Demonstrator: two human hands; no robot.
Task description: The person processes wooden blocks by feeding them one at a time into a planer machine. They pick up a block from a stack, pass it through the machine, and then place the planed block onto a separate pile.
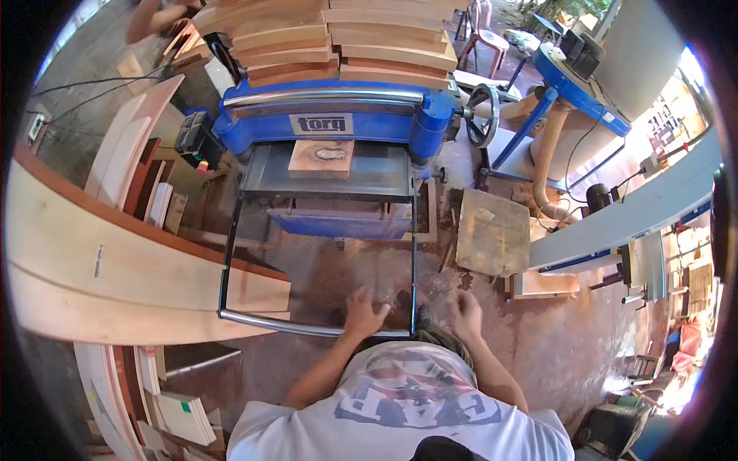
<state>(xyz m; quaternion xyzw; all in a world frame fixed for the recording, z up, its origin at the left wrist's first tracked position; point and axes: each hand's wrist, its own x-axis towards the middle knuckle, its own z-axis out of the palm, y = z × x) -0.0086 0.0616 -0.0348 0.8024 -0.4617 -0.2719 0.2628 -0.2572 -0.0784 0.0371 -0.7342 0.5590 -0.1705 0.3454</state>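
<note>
My left hand (363, 313) is held empty in front of my body with the thumb and fingers spread, near the front roller bar (307, 329) of the planer's extension frame. To the right of the frame hangs my right hand (466, 313), a little blurred, its fingers loosely apart and nothing seen in it. Ahead stands a blue thickness planer (392, 123) labelled "torq". A short wooden board (321, 160) with a dark knot lies on its metal bed (377, 173), partly under the blue head. Both hands are apart from this board.
Stacked boards (384, 46) sit behind the planer head. Long planks (115, 257) reach in from the left. At right are a square wooden panel (493, 233), a grey machine beam (615, 219), a handwheel (483, 115) and a hose (547, 154). Another person's arm (150, 19) shows at top left.
</note>
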